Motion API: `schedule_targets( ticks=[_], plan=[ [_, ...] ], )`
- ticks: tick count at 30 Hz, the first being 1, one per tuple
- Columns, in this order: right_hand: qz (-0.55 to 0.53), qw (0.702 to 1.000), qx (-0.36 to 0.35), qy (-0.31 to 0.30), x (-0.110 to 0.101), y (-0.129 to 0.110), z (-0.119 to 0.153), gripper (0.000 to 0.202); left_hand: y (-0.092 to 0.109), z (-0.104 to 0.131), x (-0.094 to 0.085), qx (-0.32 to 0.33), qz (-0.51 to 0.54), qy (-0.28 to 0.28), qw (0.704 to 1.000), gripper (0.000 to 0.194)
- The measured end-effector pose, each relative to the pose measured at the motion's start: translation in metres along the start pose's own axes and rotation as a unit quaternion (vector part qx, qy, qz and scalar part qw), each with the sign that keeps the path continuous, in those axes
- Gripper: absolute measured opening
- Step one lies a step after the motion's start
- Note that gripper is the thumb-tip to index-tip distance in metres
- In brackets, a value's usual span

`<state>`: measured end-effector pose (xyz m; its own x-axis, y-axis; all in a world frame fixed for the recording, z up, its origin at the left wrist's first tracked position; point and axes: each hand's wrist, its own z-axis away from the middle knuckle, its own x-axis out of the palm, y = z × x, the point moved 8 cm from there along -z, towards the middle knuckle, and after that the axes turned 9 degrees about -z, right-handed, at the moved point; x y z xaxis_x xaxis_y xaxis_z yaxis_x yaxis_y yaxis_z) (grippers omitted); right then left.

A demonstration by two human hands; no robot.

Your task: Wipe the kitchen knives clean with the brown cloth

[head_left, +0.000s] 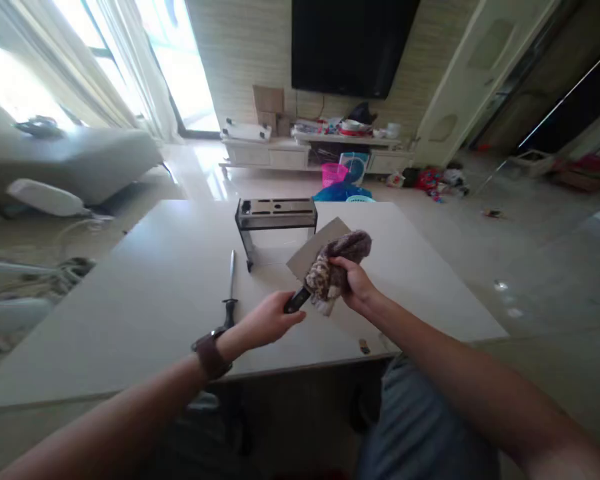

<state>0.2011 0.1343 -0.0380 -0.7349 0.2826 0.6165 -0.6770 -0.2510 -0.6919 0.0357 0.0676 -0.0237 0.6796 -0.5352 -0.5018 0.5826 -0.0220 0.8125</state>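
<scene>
Far behind the white bench hangs a big black TV. Over the bench, the left hand curls around the black handle of a wide knife. The right hand grips a fuzzy brown cloth over part of the blade. A metal rod lies near a rack.
</scene>
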Motion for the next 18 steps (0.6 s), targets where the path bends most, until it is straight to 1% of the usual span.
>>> schedule_targets(
  ticks=[7, 18],
  plan=[
    [-0.002, 1.0, 0.014, 0.0, 0.0024, 0.0, 0.0028, 0.01, -0.0027, -0.0007, 0.0009, -0.007, 0.006, 0.003, 1.0, 0.02],
    [0.001, 1.0, 0.006, -0.008, -0.0012, 0.0016, -0.0031, 0.011, -0.0042, -0.0013, 0.001, -0.003, 0.005, 0.001, 1.0, 0.02]
  ],
)
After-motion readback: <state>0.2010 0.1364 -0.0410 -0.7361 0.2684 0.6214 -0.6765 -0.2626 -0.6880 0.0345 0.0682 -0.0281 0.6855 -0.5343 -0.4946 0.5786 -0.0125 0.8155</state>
